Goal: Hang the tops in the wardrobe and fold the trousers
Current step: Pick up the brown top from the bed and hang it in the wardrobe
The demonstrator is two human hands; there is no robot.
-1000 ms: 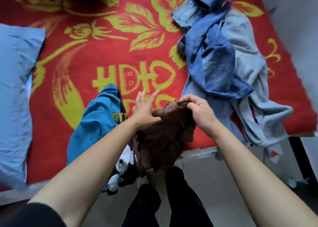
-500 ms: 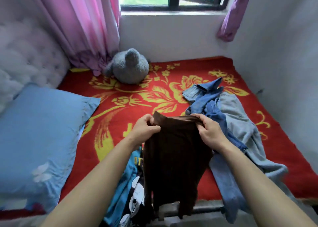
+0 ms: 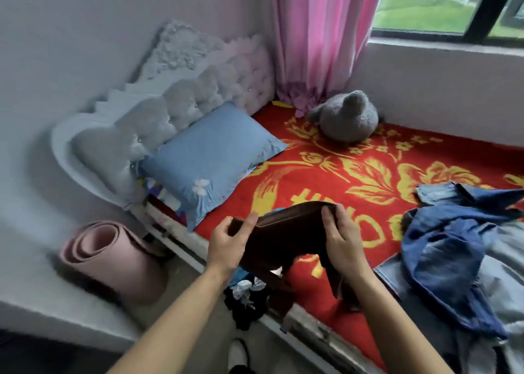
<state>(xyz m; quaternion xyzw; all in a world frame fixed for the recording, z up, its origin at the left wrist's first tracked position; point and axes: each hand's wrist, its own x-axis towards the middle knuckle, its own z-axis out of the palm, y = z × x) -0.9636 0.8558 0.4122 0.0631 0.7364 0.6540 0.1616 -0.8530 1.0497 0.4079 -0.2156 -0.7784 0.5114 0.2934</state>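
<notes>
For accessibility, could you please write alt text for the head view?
The left hand and right hand hold a brown garment by its edge over a red bedspread. Denim clothes lie at right, a blue pillow at left.

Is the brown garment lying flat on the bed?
No, left hand and right hand hold the dark brown fabric garment up by its top edge.

On the bed (image 3: 326,180): pillow (image 3: 209,158) at left against the headboard (image 3: 170,107), plush toy (image 3: 346,118) behind, denim heap (image 3: 442,246) at right. On the floor (image 3: 181,285) left of the bed: rolled mat (image 3: 113,257).
</notes>
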